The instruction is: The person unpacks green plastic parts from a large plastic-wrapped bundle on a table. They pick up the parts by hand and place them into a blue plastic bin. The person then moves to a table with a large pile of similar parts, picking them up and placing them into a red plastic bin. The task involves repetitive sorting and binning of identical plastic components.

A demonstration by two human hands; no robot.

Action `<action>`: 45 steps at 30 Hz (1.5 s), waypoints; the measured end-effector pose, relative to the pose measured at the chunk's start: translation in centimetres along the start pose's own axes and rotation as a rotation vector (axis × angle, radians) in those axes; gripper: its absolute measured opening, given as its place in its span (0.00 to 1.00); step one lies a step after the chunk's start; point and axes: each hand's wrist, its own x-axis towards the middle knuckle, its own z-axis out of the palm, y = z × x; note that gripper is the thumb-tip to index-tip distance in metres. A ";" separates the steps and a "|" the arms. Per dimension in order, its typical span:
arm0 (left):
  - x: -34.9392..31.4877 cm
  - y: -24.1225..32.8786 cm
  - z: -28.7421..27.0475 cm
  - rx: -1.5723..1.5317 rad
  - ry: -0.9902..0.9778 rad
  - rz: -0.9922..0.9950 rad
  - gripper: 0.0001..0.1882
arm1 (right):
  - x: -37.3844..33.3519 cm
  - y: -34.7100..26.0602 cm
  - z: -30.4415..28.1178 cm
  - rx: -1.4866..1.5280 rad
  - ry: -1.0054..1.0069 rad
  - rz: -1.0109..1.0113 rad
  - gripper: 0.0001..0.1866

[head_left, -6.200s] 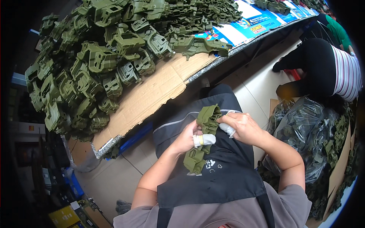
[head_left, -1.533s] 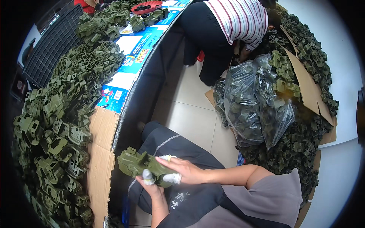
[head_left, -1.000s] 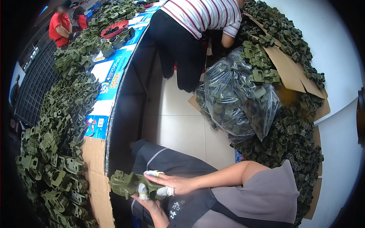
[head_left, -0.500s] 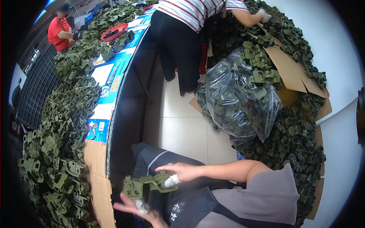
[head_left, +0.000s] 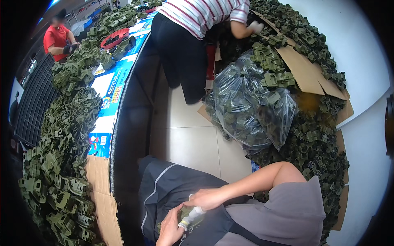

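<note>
Low over the dark apron point(head_left: 160, 180) on my lap, both hands close around an olive-green plastic toy vehicle part point(head_left: 185, 211). My left hand point(head_left: 170, 229) grips it from the near left, fingers curled over it. From the right, my right hand point(head_left: 207, 199) presses on it, its fingers bent down against the piece. White wrappings cover some fingertips on both hands. Much of the part is hidden beneath the fingers, and motion blurs its edges.
Heaped green toy parts point(head_left: 65, 164) cover the table at left, edged with cardboard point(head_left: 100, 178). A red basket point(head_left: 115, 38) sits farther back. Ahead, a stooping co-worker point(head_left: 180, 49) reaches into the right-hand pile beside a clear plastic bag point(head_left: 246, 102). Another person point(head_left: 57, 39) stands far left.
My hands have come together and drawn the green part closer to my body; it was more exposed earlier. The co-worker's gloved hand has moved left and lower.
</note>
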 end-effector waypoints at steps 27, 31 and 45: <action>-0.3 -3.7 3.0 -0.064 0.137 0.002 0.38 | 1.5 1.5 1.8 0.192 0.164 -0.015 0.28; -1.8 -3.0 -1.4 0.063 0.183 0.114 0.43 | 1.6 1.4 0.4 0.237 0.171 -0.056 0.30; -4.1 -5.2 5.0 -0.561 0.583 -0.204 0.35 | 6.6 -3.8 1.6 -0.255 0.305 -0.372 0.36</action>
